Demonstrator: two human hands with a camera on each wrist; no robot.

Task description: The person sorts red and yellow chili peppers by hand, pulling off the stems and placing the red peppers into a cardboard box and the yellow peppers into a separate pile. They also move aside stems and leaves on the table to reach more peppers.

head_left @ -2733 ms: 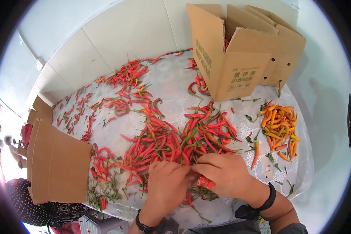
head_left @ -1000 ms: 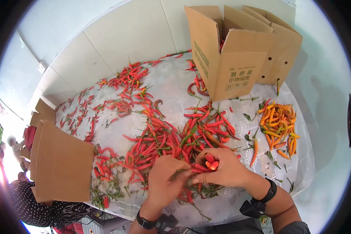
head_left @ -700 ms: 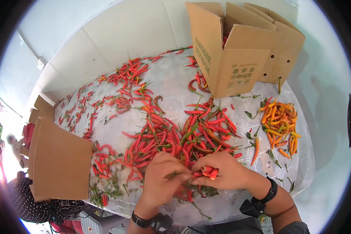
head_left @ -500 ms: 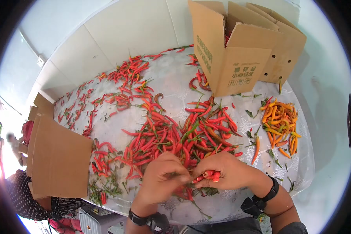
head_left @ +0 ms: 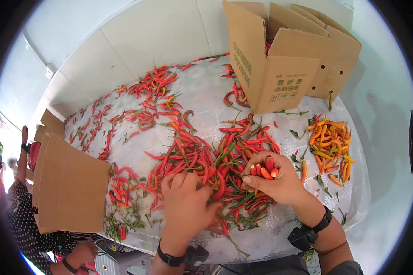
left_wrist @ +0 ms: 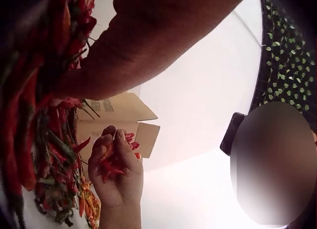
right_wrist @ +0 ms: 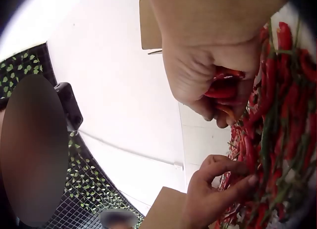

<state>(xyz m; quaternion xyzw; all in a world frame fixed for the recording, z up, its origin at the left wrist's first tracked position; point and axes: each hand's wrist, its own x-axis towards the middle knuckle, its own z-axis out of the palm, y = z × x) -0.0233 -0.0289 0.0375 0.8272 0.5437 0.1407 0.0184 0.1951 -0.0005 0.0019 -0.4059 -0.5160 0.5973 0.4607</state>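
Observation:
In the head view my right hand (head_left: 284,183) grips a bunch of red chillies (head_left: 270,162), their pale cut ends facing up. The right wrist view shows the red chillies (right_wrist: 223,89) inside the curled fingers. My left hand (head_left: 188,204) is low over the near side of the heap of red chillies (head_left: 188,158). Its thumb and index finger (right_wrist: 220,167) stand apart, with the tips at the chillies. Beneath and between the hands lie more red chillies with green stems (head_left: 243,208).
An upright cardboard box (head_left: 284,82) stands back right, beside a pile of orange chillies (head_left: 328,142). Another cardboard box (head_left: 71,183) is at the left, near loose green stems (head_left: 124,220). Scattered red chillies (head_left: 147,85) cover the table's far side. Another person (head_left: 20,206) is at left.
The hands, together before, have parted. My right hand has moved up and right with the chillies; my left hand has spread its fingers over the heap. The other person's arm now shows raised.

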